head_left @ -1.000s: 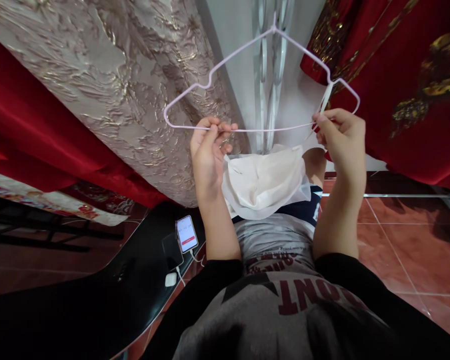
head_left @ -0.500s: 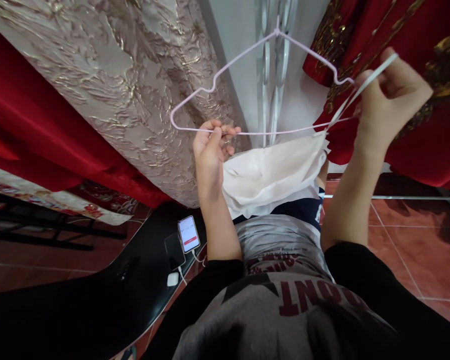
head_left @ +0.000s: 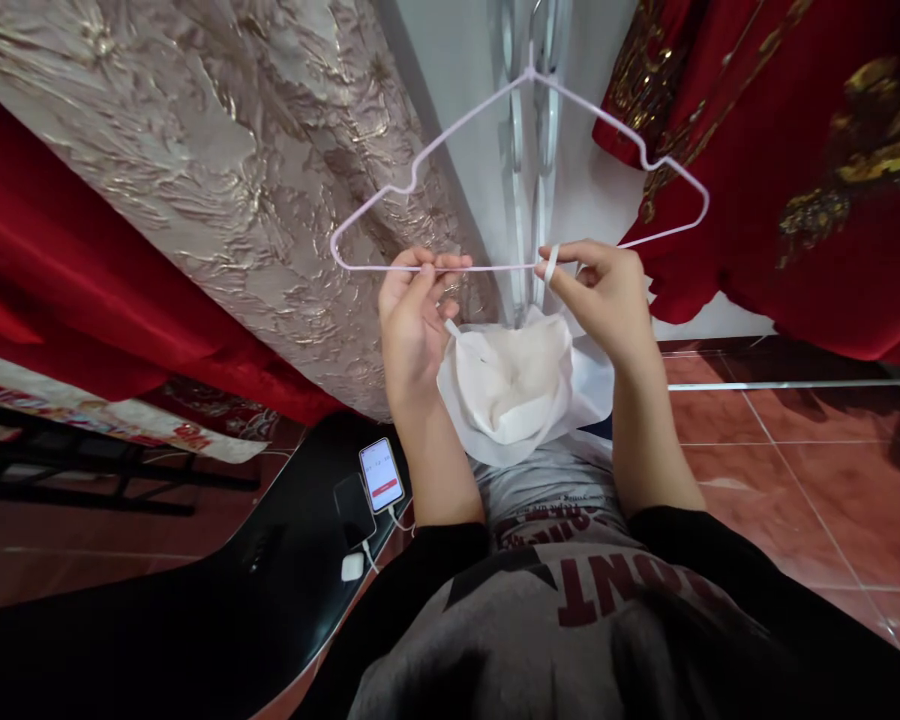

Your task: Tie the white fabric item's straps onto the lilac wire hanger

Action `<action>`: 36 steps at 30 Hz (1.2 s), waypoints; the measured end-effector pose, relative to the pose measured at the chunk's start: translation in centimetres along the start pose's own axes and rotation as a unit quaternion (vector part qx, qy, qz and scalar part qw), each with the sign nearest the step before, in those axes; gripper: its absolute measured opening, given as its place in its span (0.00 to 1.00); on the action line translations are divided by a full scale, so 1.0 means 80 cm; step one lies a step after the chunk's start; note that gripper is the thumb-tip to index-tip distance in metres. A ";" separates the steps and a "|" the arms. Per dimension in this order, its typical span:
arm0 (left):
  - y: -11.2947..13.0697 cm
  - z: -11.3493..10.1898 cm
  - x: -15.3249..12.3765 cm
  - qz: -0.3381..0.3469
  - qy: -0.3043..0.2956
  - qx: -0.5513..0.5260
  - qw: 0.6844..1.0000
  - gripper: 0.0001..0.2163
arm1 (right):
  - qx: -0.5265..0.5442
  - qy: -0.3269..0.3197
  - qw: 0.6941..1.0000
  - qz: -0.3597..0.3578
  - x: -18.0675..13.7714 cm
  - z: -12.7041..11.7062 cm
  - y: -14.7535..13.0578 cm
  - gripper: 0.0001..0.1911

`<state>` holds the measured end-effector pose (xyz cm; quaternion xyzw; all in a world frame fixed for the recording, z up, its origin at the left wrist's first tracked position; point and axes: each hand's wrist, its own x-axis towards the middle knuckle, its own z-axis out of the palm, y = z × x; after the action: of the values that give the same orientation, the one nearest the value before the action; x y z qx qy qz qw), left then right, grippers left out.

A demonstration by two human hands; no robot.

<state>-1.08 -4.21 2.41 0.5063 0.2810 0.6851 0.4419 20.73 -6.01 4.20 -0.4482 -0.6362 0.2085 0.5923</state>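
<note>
A pale pink wire hanger (head_left: 470, 118) is held up in front of me. My left hand (head_left: 418, 320) pinches its bottom bar, left of the middle. My right hand (head_left: 598, 290) is closed near the middle of the same bar, with a white strap (head_left: 551, 264) looped over its fingertips. Below the bar, between my forearms, hangs a white cloth garment (head_left: 508, 385), bunched up. Its exact kind I cannot make out. A short white strap end sticks up beside my left fingers.
Textured beige-gold fabric (head_left: 270, 170) and red cloth (head_left: 105, 270) hang on the left. A red garment with gold sequins (head_left: 757, 170) hangs on the right. A lit phone (head_left: 382, 474) and a white charger case (head_left: 352, 567) lie on a black bench (head_left: 217, 590).
My right hand has come left and inward along the bar with the strap, uncovering the hanger's right end. The white garment has bunched toward the middle. My left hand keeps its grip.
</note>
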 end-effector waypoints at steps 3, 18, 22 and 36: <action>0.007 -0.006 -0.004 -0.018 -0.042 0.011 0.999 0.08 | -0.001 0.030 0.999 -0.011 0.002 -0.003 0.009 0.10; 0.034 -0.068 -0.026 0.075 0.038 0.231 0.969 0.15 | -0.039 0.064 0.997 -0.034 0.013 -0.033 0.026 0.20; 0.045 -0.072 -0.034 0.124 0.054 0.223 0.965 0.16 | -0.040 0.059 0.997 -0.028 0.013 -0.035 0.026 0.21; 0.081 -0.078 -0.063 0.118 0.064 0.269 0.954 0.22 | -0.033 0.008 0.999 -0.014 0.009 -0.039 0.020 0.16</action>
<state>-8.56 -11.26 3.49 0.5910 0.4210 0.6622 0.1869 24.25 -5.45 4.02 -0.4603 -0.6444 0.1757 0.5849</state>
